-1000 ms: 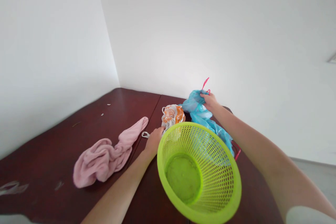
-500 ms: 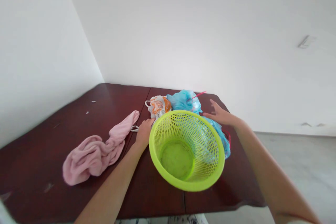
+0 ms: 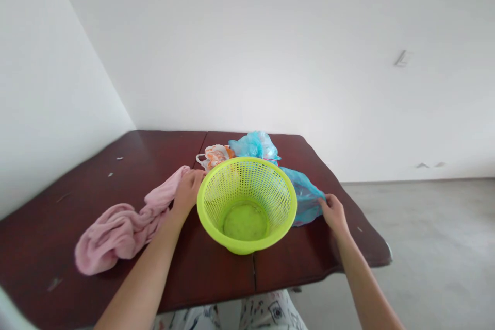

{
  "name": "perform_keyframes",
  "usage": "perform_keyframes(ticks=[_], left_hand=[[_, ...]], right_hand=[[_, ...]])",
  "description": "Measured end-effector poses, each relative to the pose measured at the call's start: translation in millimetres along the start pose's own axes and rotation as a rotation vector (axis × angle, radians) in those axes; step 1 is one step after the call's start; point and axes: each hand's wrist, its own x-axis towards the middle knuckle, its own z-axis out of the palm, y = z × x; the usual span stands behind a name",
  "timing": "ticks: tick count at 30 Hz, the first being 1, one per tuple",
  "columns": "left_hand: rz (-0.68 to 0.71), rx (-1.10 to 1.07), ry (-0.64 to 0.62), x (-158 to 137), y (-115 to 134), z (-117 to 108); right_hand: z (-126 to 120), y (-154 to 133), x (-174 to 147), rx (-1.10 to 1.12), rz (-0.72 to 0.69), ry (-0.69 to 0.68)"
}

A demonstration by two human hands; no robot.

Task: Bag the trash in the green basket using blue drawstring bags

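Note:
A lime-green plastic basket [image 3: 246, 162] with mesh sides stands upright in front of me, with nothing in it. To its right, my right hand [image 3: 333, 211] pinches the edge of a blue plastic bag [image 3: 303, 193] that stretches out from behind the basket. My left hand [image 3: 188, 189] is by the basket's left rim, close to the pink cloth's upper end; its fingertips are partly hidden, so its grip does not show. Behind the basket lie a white and orange plastic bag [image 3: 216, 153] and another crumpled blue bag [image 3: 253, 144].
A bunched pink cloth [image 3: 124, 232] stretches over the left of the dark red wooden table [image 3: 209, 268]. Small white scraps lie at the far left. White walls [image 3: 247, 62] stand behind and to the left; grey floor [image 3: 425, 232] shows at the right.
My right hand has come down and nearer, from open above the blue bag to pinching its edge, drawing it outward to the right. The view has shifted to the right.

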Motion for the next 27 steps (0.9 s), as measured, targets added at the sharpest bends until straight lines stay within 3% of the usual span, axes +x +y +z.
perform_keyframes(ticks=[3, 6, 8, 11, 14, 17, 19, 23, 27], left_hand=[[-0.039, -0.089, 0.206, -6, 18, -32], [0.019, -0.239, 0.371, -12, 64, -70], [0.150, -0.303, 0.313, -18, 111, -92], [0.338, -0.340, -0.051, -28, 192, -114], [0.463, -0.506, -0.268, -36, 260, -116], [0.491, -0.735, -0.289, -34, 297, -109], [0.443, -0.849, -0.197, -30, 304, -106], [0.257, -1.023, -0.105, -26, 292, -118], [0.137, -1.071, -0.158, -42, 278, -144]], right_hand=[[-26, -37, 6, 0.196, -0.008, 0.173], [-57, -116, 15, 0.585, -0.120, 0.234], [-75, -186, 16, 0.749, -0.273, 0.146], [-90, -288, 1, 0.754, -0.506, -0.045], [-90, -364, -27, 0.702, -0.751, -0.355], [-83, -412, -54, 0.534, -0.941, -0.641], [-81, -431, -65, 0.438, -1.088, -0.671], [-79, -430, -69, 0.362, -1.415, -0.389], [-64, -389, -59, 0.408, -1.809, 0.218]])
